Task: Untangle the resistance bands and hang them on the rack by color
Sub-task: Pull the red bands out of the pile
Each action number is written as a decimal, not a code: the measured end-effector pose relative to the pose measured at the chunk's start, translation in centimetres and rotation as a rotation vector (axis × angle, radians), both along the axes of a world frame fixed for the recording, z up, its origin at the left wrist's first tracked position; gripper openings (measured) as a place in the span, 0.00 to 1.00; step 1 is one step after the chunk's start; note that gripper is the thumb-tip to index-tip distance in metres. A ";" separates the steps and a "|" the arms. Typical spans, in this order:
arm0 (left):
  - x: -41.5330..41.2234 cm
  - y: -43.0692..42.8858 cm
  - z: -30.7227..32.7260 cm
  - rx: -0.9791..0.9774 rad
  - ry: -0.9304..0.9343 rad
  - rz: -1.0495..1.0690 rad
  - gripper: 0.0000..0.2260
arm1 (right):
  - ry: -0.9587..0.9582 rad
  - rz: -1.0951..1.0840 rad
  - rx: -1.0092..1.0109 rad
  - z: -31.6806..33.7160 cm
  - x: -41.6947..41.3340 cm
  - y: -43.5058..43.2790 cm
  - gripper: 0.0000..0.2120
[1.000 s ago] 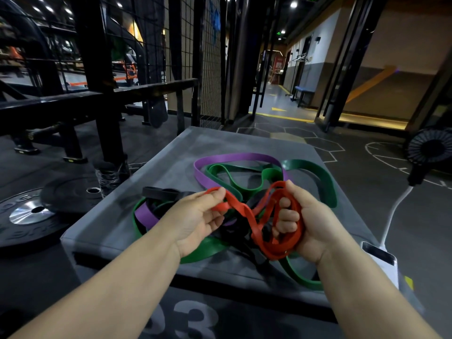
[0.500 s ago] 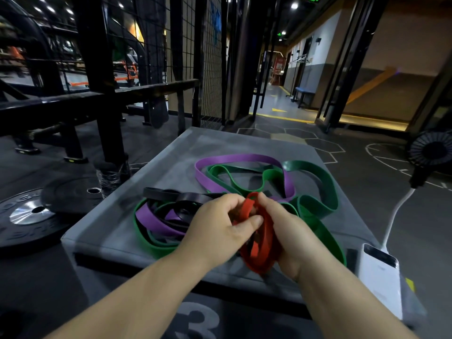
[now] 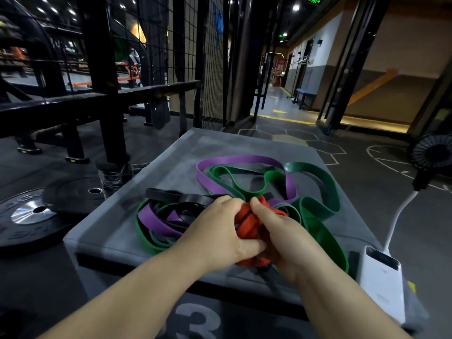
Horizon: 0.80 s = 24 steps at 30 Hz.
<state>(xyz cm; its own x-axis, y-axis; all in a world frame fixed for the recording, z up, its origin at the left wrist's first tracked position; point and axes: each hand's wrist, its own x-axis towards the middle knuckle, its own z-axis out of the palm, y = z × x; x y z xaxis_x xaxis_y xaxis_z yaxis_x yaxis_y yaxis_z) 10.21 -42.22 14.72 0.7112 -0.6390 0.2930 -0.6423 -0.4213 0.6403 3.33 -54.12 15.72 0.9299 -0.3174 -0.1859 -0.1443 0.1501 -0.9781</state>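
A bunched red band (image 3: 249, 225) is held between both hands over the near part of a grey padded worktop (image 3: 176, 162). The left hand (image 3: 217, 233) is curled over the bundle from the left. Its fingers (image 3: 227, 204) are wrapped across the top, and its thumb is pressed into the lower folds. The right hand (image 3: 288, 245) is clenched on the same bundle from the right, with the thumb laid along the upper red folds; the other fingers of that hand are hidden behind the band. The red band is enclosed on both sides, and only its middle folds and a scrap of its lower edge are seen between the hands.

The remaining bands are left lying tangled on the worktop. A purple band (image 3: 234, 158) is looped beyond the hands, and more purple is seen in the knot to the left (whether it is the same band cannot be told). A green band (image 3: 325, 238) is spread in wide loops to the right and passes just beside the right wrist. A black band (image 3: 190, 198) is stretched out just left of the left knuckles, woven through purple and green loops.

A white power bank (image 3: 381, 289) is placed at the near right corner of the worktop, and a white cable (image 3: 397, 216) is run from it toward a small black fan (image 3: 431, 151). Weight plates (image 3: 27, 214) are laid on the floor to the left, in front of a black metal frame (image 3: 97, 69) backed with wire mesh.
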 end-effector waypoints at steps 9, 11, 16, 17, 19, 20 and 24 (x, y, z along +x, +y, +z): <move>1.9 1.1 0.8 0.077 0.091 0.059 0.08 | 0.108 0.299 -0.035 1.0 -0.7 -0.8 0.21; 1.9 1.2 1.0 0.052 0.224 0.005 0.10 | 0.141 0.393 -0.113 1.8 -1.4 -1.2 0.24; 3.2 1.9 1.2 -0.070 0.386 0.091 0.08 | 0.039 0.285 -0.440 3.4 -2.4 -2.4 0.16; 3.2 2.0 1.3 -0.095 0.445 0.055 0.07 | -0.028 0.179 -0.482 3.2 -2.3 -2.9 0.16; 2.8 2.1 1.5 -0.137 0.541 -0.019 0.07 | -0.166 0.024 -0.542 2.3 -1.7 -3.8 0.20; 2.6 2.1 1.4 -0.151 0.575 -0.048 0.07 | -0.197 0.007 -0.589 1.7 -1.4 -4.1 0.24; 1.9 1.8 1.3 -0.201 0.646 -0.179 0.02 | -0.128 0.253 -0.650 0.0 -0.8 -3.4 0.40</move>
